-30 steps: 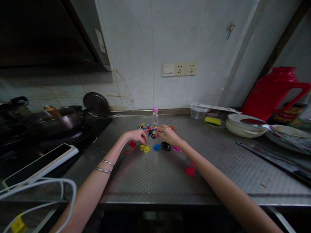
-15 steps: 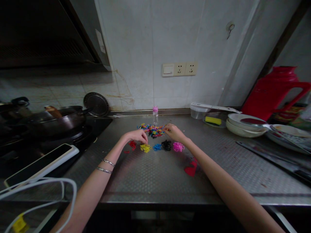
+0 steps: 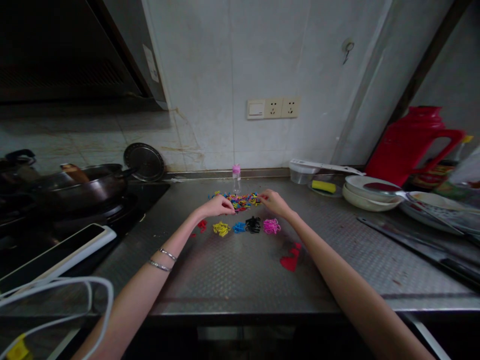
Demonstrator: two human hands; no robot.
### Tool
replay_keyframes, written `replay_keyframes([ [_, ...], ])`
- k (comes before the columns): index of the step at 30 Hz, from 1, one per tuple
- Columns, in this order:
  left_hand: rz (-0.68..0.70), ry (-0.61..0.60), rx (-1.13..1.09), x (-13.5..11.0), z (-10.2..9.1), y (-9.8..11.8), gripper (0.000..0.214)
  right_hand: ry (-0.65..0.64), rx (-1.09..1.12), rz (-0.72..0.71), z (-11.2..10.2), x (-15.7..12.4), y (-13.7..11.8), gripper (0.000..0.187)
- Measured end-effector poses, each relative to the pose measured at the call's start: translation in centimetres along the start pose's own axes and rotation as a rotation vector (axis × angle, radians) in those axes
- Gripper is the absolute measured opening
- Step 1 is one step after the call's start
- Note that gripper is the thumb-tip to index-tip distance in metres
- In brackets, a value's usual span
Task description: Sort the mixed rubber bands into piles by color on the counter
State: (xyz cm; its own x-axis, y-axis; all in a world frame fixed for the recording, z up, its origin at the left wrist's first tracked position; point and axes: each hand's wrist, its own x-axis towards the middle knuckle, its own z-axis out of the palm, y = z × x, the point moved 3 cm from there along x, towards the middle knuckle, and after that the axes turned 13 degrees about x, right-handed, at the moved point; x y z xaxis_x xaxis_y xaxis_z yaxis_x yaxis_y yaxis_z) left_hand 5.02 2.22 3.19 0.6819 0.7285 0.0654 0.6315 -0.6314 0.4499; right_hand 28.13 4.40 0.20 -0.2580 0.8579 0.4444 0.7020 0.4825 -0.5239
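Fingertips bunched, left hand [image 3: 219, 205] and right hand [image 3: 275, 202] rest on opposite ends of the mixed coloured pile [image 3: 242, 201], far-centre on the steel counter [image 3: 225, 280]; any pinched piece is too small to make out. Nearer, the red heap [image 3: 202, 225], yellow heap [image 3: 221, 228], blue heap [image 3: 238, 227], black heap [image 3: 253, 224] and pink heap [image 3: 271, 226] lie in a row, each colour apart.

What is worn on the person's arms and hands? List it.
No sleeves or gloves show: both forearms are bare. The left arm wears two thin silver bangles near the wrist. The right arm wears nothing visible. Rings on the left hand or right hand are too small to tell.
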Motion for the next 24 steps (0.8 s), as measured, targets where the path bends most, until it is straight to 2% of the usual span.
replay_keyframes([
  [7, 0.056, 0.138, 0.024, 3.1, 3.3, 5.0, 0.024, 0.018, -0.061, 0.087, -0.5, -0.4, 2.3, 0.026],
  [11, 0.043, 0.073, 0.017, 4.1, 5.8, 8.0, 0.025, 0.001, -0.095, 0.124, -0.5, -0.6, 3.3, 0.026],
  [14, 0.081, 0.069, 0.025, 4.5, 7.2, 9.1, 0.026, -0.016, -0.101, 0.112, -0.5, -0.6, 3.7, 0.029],
  [18, 0.014, 0.103, -0.109, 4.9, 7.1, 8.1, 0.035, -0.046, -0.097, 0.099, -0.2, -0.6, 3.6, 0.030],
  [21, -0.052, 0.149, -0.211, 5.2, 5.6, 5.5, 0.041, -0.087, -0.100, 0.080, 0.3, -0.5, 3.2, 0.027],
  [24, -0.167, 0.224, -0.297, 4.9, 3.8, 2.0, 0.037, -0.106, -0.091, 0.059, 0.8, -0.6, 2.8, 0.023],
])
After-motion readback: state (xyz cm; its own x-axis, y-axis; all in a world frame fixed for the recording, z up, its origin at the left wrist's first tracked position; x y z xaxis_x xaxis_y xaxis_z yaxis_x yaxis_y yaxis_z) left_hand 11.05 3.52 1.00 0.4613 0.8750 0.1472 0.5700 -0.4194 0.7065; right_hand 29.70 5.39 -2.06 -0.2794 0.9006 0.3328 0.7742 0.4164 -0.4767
